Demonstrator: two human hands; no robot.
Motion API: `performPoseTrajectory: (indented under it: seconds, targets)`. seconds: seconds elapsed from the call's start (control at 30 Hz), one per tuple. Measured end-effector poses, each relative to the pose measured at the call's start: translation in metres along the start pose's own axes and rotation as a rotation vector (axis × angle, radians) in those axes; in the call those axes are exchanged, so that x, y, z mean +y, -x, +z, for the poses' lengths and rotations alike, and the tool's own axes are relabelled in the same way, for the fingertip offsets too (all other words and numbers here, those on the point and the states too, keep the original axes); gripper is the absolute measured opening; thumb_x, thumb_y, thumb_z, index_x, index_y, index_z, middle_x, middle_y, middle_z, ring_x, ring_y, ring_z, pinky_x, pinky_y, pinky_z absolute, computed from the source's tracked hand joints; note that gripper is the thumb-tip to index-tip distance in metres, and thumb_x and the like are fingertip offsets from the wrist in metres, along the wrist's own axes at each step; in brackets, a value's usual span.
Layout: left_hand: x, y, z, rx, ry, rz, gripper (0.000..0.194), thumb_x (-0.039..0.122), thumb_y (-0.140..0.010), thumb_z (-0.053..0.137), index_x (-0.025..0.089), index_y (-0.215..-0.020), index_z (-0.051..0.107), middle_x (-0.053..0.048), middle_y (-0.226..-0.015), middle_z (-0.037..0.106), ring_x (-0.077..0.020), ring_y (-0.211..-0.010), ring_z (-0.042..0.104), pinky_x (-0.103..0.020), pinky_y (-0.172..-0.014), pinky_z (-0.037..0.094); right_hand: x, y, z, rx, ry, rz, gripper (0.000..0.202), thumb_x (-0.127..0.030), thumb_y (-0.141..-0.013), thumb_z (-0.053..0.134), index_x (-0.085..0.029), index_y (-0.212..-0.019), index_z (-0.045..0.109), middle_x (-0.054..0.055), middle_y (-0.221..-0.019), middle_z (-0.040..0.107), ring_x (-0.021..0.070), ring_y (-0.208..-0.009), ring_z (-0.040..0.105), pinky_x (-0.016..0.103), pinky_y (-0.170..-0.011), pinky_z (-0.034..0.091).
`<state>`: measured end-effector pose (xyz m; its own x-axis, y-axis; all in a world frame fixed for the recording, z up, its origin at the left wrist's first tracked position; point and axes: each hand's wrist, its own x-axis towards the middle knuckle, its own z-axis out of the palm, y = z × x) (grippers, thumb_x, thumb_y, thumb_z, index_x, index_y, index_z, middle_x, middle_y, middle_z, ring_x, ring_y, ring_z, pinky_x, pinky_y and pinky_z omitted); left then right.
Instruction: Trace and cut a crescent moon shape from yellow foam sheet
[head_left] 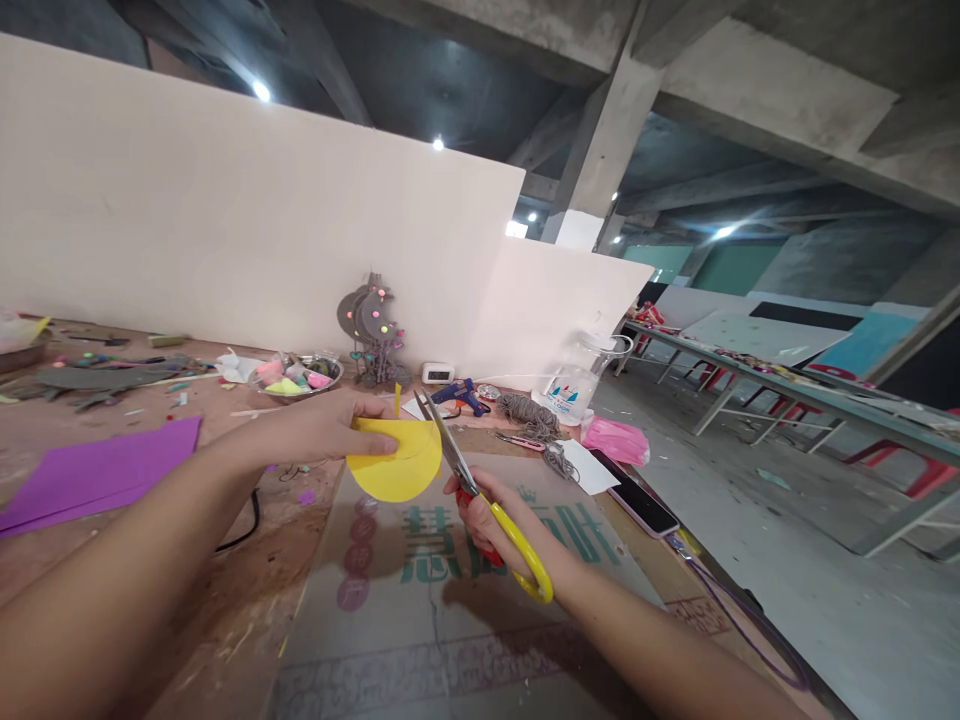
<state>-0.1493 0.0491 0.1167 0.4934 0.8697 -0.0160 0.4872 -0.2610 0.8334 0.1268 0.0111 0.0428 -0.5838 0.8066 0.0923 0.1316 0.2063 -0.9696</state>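
Note:
My left hand (330, 428) pinches a yellow piece of paper or foam sheet (405, 470) by its upper left part; its lower edge is rounded. A thin yellow strip (397, 398) stands up at its top edge. In my right hand (487, 510) are scissors (529, 555) with yellow and red handles, my fingers in the loops. Their blades (448, 440) point up and away, at the right edge of the yellow piece, and look slightly parted. Whether the blades touch the piece I cannot tell. Both hands are above a printed board (390, 620).
Purple sheets (112, 465) lie at left. Behind are a grey decorated moon-shaped piece (371, 320), a bowl of coloured bits (307, 378), a blue glue gun (465, 397), grey yarn (529, 415) and a clear jug (574, 380). A phone (645, 505) lies at right, by the table's edge.

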Motion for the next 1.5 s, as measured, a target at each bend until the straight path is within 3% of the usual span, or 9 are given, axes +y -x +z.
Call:
performPoseTrajectory:
  seconds: [0.2, 0.4, 0.6, 0.73, 0.87, 1.0, 1.17, 1.3, 1.5]
  targets:
    - [0.001, 0.001, -0.001, -0.012, 0.028, 0.007, 0.031, 0.041, -0.073, 0.070, 0.028, -0.101, 0.074, 0.001, -0.091, 0.073, -0.0175, -0.074, 0.066, -0.020, -0.056, 0.046, -0.001, 0.000, 0.000, 0.017, 0.037, 0.021, 0.058, -0.070, -0.082, 0.049, -0.018, -0.108, 0.049, -0.008, -0.063, 0.032, 0.0065, -0.049, 0.027, 0.021, -0.043, 0.025]
    - [0.001, 0.004, -0.005, 0.155, -0.006, -0.025, 0.027, 0.039, -0.069, 0.075, 0.025, -0.092, 0.074, 0.001, -0.084, 0.072, -0.0184, -0.075, 0.067, -0.020, -0.058, 0.048, -0.005, -0.001, 0.001, 0.064, 0.040, 0.049, 0.059, -0.072, -0.080, 0.051, -0.019, -0.106, 0.050, -0.008, -0.061, 0.033, 0.0060, -0.046, 0.029, 0.020, -0.040, 0.026]
    - [-0.018, -0.007, -0.009, 0.219, 0.143, 0.012, 0.042, 0.034, -0.075, 0.071, 0.022, -0.114, 0.060, -0.003, -0.099, 0.071, -0.0205, -0.092, 0.067, -0.027, -0.073, 0.052, 0.005, -0.003, -0.001, 0.126, 0.050, 0.055, 0.052, -0.067, -0.084, 0.051, -0.018, -0.102, 0.052, -0.009, -0.053, 0.034, 0.0060, -0.041, 0.030, 0.020, -0.038, 0.027]
    - [-0.023, -0.011, -0.007, 0.209, 0.113, 0.057, 0.041, 0.039, -0.081, 0.066, 0.021, -0.117, 0.058, -0.005, -0.101, 0.069, -0.0210, -0.090, 0.065, -0.029, -0.072, 0.050, 0.010, -0.007, 0.001, 0.219, 0.009, 0.028, 0.047, -0.062, -0.087, 0.050, -0.019, -0.107, 0.050, -0.009, -0.056, 0.038, 0.0062, -0.041, 0.034, 0.020, -0.039, 0.029]
    - [-0.013, -0.011, 0.008, 0.101, 0.080, 0.104, 0.047, 0.044, -0.082, 0.063, 0.025, -0.125, 0.055, -0.004, -0.102, 0.068, -0.0229, -0.095, 0.064, -0.031, -0.075, 0.050, 0.006, -0.010, 0.002, 0.314, -0.077, -0.063, 0.047, -0.058, -0.086, 0.055, -0.021, -0.113, 0.046, -0.004, -0.072, 0.051, 0.0068, -0.048, 0.043, 0.021, -0.043, 0.036]
    - [0.003, -0.013, 0.033, 0.038, 0.062, 0.088, 0.056, 0.039, -0.078, 0.066, 0.027, -0.130, 0.051, -0.001, -0.092, 0.070, -0.0234, -0.091, 0.065, -0.031, -0.074, 0.050, -0.004, -0.008, 0.002, 0.289, -0.126, -0.056, 0.049, -0.056, -0.085, 0.058, -0.022, -0.117, 0.044, -0.004, -0.075, 0.053, 0.0080, -0.049, 0.046, 0.023, -0.045, 0.041]
    - [0.011, -0.018, 0.052, 0.168, 0.036, 0.125, 0.028, 0.038, -0.079, 0.064, 0.019, -0.099, 0.063, -0.002, -0.087, 0.067, -0.0202, -0.081, 0.063, -0.029, -0.067, 0.049, -0.015, -0.003, 0.004, 0.303, -0.093, -0.024, 0.046, -0.048, -0.080, 0.067, -0.021, -0.113, 0.049, -0.002, -0.078, 0.052, 0.0078, -0.056, 0.046, 0.021, -0.049, 0.038]
    - [0.007, -0.024, 0.059, 0.271, 0.164, 0.119, 0.032, 0.043, -0.077, 0.065, 0.018, -0.096, 0.059, -0.003, -0.089, 0.066, -0.0198, -0.080, 0.063, -0.031, -0.069, 0.051, -0.018, -0.007, -0.001, 0.382, -0.090, -0.062, 0.046, -0.045, -0.078, 0.069, -0.022, -0.112, 0.049, -0.004, -0.072, 0.050, 0.0081, -0.053, 0.042, 0.022, -0.048, 0.036]
    - [0.008, -0.023, 0.082, 0.033, 0.180, 0.078, 0.024, 0.037, -0.075, 0.068, 0.018, -0.088, 0.061, -0.002, -0.086, 0.068, -0.0226, -0.082, 0.067, -0.033, -0.072, 0.053, -0.031, -0.008, -0.025, 0.516, -0.079, -0.161, 0.043, -0.040, -0.077, 0.070, -0.024, -0.111, 0.049, -0.001, -0.085, 0.057, 0.0112, -0.064, 0.051, 0.024, -0.056, 0.044]
